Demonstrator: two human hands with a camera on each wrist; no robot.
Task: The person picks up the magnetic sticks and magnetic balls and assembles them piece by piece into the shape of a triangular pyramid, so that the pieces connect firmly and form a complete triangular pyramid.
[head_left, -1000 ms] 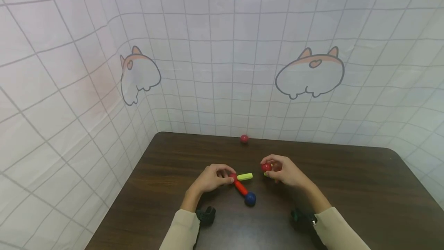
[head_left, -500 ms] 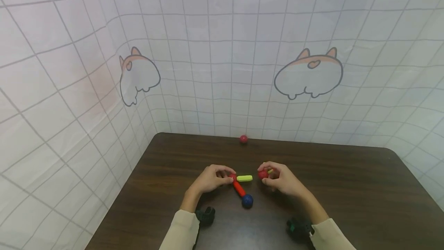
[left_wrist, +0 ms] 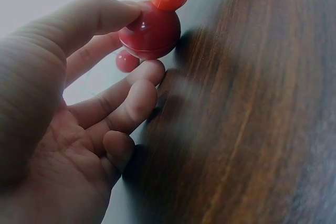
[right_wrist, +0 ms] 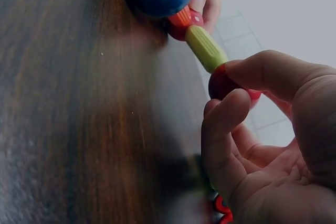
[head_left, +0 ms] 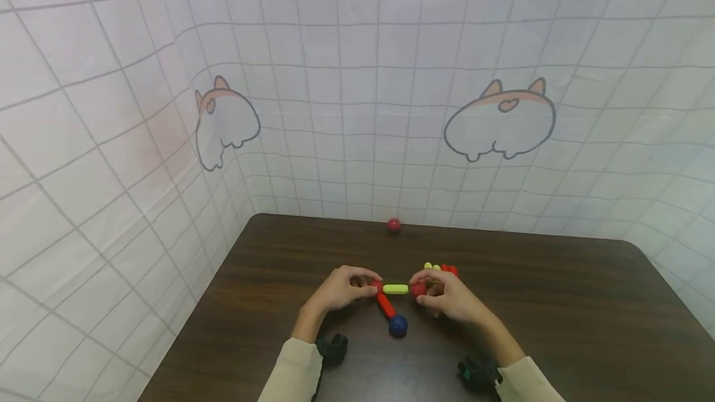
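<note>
My left hand (head_left: 337,291) pinches a red ball (left_wrist: 152,32) between thumb and fingers, low over the table. From that ball a red rod (head_left: 385,305) runs toward me to a blue ball (head_left: 398,326). A yellow-green rod (head_left: 396,289) points right from the same ball. My right hand (head_left: 455,299) pinches a second red ball (head_left: 418,289) by the free end of the yellow-green rod. In the right wrist view this ball (right_wrist: 223,83) appears to meet the rod's tip; whether they are joined I cannot tell.
Several loose rods, yellow-green (head_left: 429,265) and red (head_left: 450,270), lie just behind my right hand, partly hidden by it. Another red ball (head_left: 393,225) sits near the far edge of the dark wooden table (head_left: 301,241). A white grid-patterned curtain (head_left: 346,110) hangs behind.
My right hand has moved left and toward me with its red ball, up to the yellow-green rod. The loose rods behind it have come into sight. The left hand has stayed nearly still.
</note>
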